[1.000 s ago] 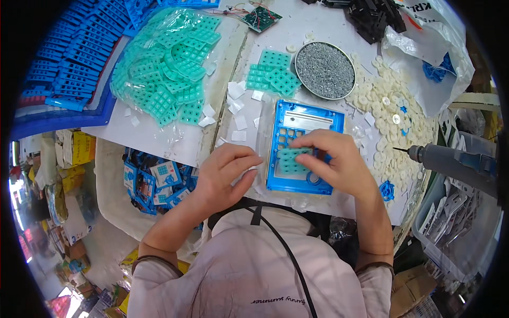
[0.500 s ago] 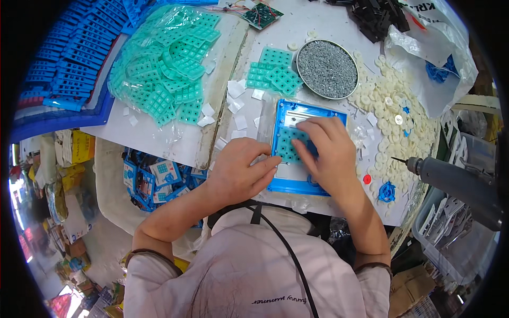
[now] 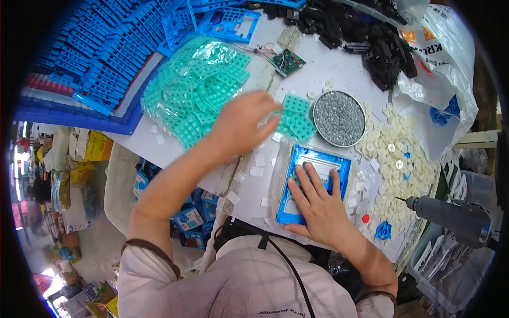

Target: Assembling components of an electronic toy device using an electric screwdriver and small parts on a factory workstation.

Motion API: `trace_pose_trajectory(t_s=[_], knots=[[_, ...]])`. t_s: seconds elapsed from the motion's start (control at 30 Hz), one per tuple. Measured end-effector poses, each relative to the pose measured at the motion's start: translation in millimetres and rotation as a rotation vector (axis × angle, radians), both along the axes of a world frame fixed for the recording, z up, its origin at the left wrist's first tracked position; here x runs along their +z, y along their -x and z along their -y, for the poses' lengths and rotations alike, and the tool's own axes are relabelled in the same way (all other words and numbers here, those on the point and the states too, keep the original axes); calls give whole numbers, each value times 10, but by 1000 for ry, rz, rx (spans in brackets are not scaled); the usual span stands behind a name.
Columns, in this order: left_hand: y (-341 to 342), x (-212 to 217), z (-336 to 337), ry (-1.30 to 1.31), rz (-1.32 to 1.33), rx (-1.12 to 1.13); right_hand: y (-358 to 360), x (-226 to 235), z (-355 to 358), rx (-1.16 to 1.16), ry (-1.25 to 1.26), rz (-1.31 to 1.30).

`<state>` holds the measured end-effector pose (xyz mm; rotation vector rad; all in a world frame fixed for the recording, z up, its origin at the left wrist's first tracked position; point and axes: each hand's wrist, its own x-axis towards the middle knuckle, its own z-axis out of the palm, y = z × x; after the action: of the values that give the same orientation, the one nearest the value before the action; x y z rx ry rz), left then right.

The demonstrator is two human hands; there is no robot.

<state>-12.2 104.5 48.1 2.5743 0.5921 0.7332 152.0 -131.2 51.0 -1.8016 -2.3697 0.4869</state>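
Note:
My right hand (image 3: 318, 211) lies flat with fingers spread over a blue plastic housing (image 3: 284, 216). A teal rubber keypad sits inside the housing, mostly covered by those fingers. My left hand (image 3: 241, 122) is raised beyond the housing, between a heap of teal keypads (image 3: 191, 79) in clear plastic on the left and a few loose keypads (image 3: 297, 124). Its thumb stands apart from its bent fingers, slightly blurred, and nothing shows between them.
A round tin of small screws (image 3: 339, 117) stands beyond the housing. White plastic discs (image 3: 395, 151) spread to the right, near an electric screwdriver (image 3: 450, 217). Blue frames (image 3: 106, 53) are stacked far left; black parts (image 3: 371, 47) and a circuit board (image 3: 288, 62) lie at the back.
My left hand has left the housing and moved forward toward the loose keypads. My right hand has gone from fingering the keypad to lying spread over the housing. The view has shifted.

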Motion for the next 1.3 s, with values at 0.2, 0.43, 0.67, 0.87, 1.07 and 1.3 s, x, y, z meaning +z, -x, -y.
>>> trace_pose_trajectory(t_s=[0.2,0.43,0.67,0.87,1.07,1.3], knots=[[-762,-143,-900,-328,-221,212,-17,53,-18,25,-2,8],[-863,127,-1214,-246,-137,341,-99,112,62,-64,-197,-188],[-187,615,-540,870,965,113,-139,336,-351,-201,-502,-789],[75,454,700,1236,1024,29,77,399,-455,-504,-270,-1224],[339,317,1212,1391,1023,114,31,557,-432,-441,-652,-979],[694,450,1389,1402,656,84,133,596,-574,-76,-235,-1084]])
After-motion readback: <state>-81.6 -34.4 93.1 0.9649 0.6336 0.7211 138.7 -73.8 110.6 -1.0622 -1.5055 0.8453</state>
